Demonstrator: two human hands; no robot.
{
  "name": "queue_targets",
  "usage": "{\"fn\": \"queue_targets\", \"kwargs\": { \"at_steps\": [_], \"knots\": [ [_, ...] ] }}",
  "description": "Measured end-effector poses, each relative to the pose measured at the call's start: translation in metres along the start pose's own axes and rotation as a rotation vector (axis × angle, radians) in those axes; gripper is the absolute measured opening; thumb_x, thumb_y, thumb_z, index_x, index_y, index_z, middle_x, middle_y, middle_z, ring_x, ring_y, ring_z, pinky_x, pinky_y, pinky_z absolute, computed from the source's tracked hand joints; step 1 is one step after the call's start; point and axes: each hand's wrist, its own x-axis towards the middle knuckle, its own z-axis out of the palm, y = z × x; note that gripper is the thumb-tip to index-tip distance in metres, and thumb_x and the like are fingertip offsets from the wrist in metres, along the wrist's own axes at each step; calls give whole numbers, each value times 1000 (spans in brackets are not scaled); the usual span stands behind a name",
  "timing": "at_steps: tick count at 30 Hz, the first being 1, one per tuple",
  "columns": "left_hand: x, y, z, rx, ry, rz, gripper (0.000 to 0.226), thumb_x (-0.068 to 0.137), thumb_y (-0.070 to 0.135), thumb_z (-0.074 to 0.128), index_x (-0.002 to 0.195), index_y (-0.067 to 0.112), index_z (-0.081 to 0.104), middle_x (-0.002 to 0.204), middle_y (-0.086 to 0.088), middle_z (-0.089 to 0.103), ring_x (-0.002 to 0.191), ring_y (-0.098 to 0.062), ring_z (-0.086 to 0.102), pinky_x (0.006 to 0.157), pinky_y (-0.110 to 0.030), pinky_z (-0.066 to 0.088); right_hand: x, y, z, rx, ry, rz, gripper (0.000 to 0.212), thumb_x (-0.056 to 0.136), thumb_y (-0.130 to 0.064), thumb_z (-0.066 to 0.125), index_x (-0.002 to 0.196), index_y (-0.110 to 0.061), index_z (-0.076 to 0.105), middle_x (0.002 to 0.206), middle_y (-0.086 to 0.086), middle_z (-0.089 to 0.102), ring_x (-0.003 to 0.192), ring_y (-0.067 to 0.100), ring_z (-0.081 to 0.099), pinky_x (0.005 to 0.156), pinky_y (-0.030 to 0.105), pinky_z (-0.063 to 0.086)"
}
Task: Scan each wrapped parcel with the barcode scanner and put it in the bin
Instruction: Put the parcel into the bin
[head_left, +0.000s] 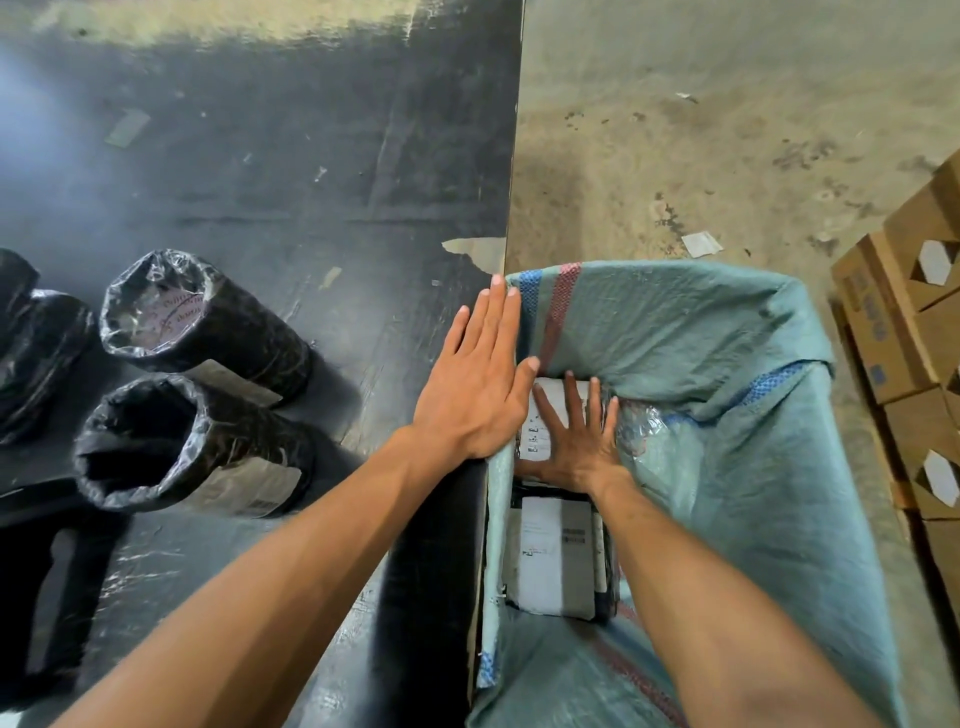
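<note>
The bin is a green woven sack (727, 374) standing open beside the black table (311, 182). My left hand (478, 379) lies flat and open on the table's right edge, its thumb against the sack's rim. Inside the sack, my right hand (574, 439) presses with spread fingers on a black-wrapped parcel with a white label (543, 415). Another labelled parcel (558, 561) lies below it in the sack. Two cylindrical parcels in black wrap lie on the table at the left, one farther (208, 322) and one nearer (192, 452) with a barcode label. No scanner is identifiable.
More black-wrapped parcels (36, 343) sit at the table's far left edge. A dark flat object (47, 587) lies at the lower left. Stacked cardboard boxes (909, 338) stand on the concrete floor to the right of the sack.
</note>
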Motion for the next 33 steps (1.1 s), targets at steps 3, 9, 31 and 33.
{"fn": "queue_targets", "kwargs": {
  "at_steps": [3,9,31,33],
  "knots": [
    [-1,-1,2,-1,8,0,68,109,40,22,162,8,-6,169,-9,-15,156,-17,-14,127,-36,-7,2,3,0,4,-16,10,129,64,-107,35,153,-46,-36,165,7,-45,144,42,-50,117,68,-26],
    [-1,1,0,0,-13,-1,68,110,38,25,161,7,-6,169,-10,-16,156,-19,-14,127,-37,-7,-11,-2,-14,-55,-42,18,130,68,-105,37,161,-43,-28,166,10,-43,147,43,-45,120,69,-20],
    [-30,14,-72,17,111,40,54,98,46,50,130,2,53,127,-18,60,120,-35,53,106,-42,36,-186,-34,-161,217,484,85,111,84,-87,51,168,-23,15,176,6,11,162,24,10,131,48,12],
    [-35,7,-102,12,172,66,52,98,44,51,128,2,55,126,-19,59,119,-36,53,104,-41,38,-204,-60,-182,232,531,65,106,86,-86,52,166,-22,21,172,7,22,158,26,24,127,48,23]
  ]
}}
